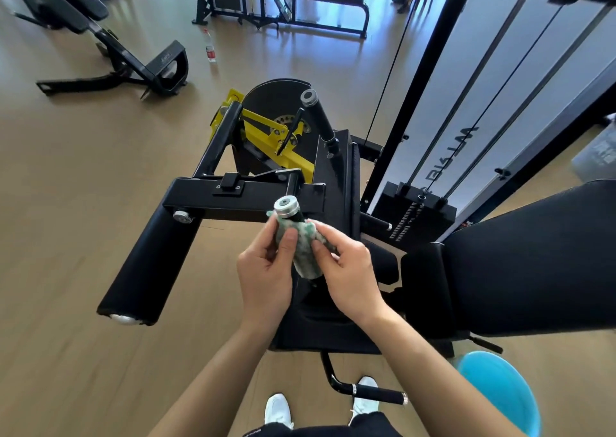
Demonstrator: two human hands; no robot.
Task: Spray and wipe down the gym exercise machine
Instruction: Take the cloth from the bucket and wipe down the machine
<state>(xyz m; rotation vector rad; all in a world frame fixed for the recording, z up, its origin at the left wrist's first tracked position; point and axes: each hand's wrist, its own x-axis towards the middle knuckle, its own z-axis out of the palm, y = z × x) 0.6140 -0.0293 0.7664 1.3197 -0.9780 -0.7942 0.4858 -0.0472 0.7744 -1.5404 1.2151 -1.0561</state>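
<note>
A black and yellow exercise machine point(253, 193) fills the middle of the head view, with a padded roller point(150, 263) at the left and a seat point(533, 256) at the right. An upright handle with a silver end cap point(286, 205) stands in front of me. A green-and-white cloth point(305, 253) is wrapped around that handle. My left hand point(266, 276) pinches the cloth from the left, thumb on top. My right hand point(350, 270) grips the cloth from the right. No spray bottle is in either hand.
A blue bucket point(503, 393) stands on the floor at the lower right. A plastic bottle point(210, 46) stands on the wooden floor farther off. Other benches point(110, 43) and a rack point(286, 3) sit at the back. The weight stack point(416, 213) and cables rise at the right.
</note>
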